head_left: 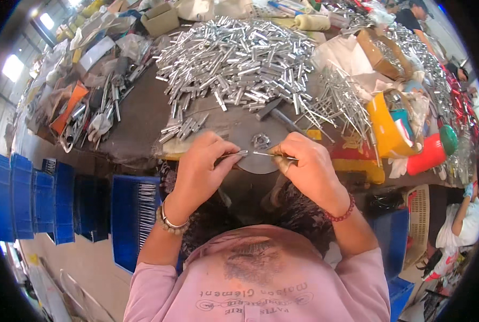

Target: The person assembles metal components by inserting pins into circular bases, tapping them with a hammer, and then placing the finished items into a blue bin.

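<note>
My left hand (206, 163) is closed in a pinch round a short shiny metal tube (242, 153), whose end points right. Facing it across a small gap, a thin metal rod (262, 154) sticks out of my right hand (306, 163), which is pinched shut on it. Both hands are over a round grey plate (258, 166) at the table's near edge. A cluster of small metal parts (260, 141) lies on that plate, just beyond the gap. Behind my right hand rests a hammer (285, 120). Several metal tubes (188, 127) lie beyond my left hand.
A big heap of metal tubes (239, 61) covers the table's far middle. Thin rods (344, 102) are piled at right, beside a yellow container (387, 126) and a red one (426, 155). Below left stands a blue bin (126, 214) holding metal pieces. People work at far right.
</note>
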Demonstrator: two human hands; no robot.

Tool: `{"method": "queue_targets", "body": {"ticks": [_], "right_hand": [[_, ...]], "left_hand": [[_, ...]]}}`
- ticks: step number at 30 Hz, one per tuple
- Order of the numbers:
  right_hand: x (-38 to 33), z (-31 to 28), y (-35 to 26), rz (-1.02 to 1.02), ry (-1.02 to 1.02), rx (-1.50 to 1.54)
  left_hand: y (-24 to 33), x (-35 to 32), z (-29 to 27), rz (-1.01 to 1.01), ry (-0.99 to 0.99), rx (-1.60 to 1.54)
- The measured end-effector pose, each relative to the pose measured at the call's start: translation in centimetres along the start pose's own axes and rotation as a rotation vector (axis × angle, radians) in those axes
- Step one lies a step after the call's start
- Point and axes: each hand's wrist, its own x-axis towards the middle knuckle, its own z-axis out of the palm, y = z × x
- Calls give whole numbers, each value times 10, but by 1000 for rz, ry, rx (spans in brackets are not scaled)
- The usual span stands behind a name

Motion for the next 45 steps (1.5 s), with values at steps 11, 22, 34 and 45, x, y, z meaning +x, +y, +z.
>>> {"method": "queue_targets", "body": {"ticks": [11,22,34,45], "right_hand": [[2,12,-9,-179,22,-338],[5,14,6,-346,54,-297],[17,22,15,-495,3,-318],[-9,-51,80,104,377,-487]], "left_hand": [[-2,-6,3,3,24,10],[-5,-7,7,144,56,145],[-14,-10,17,165,130,128],[-8,-13,22,116,131,98]]}}
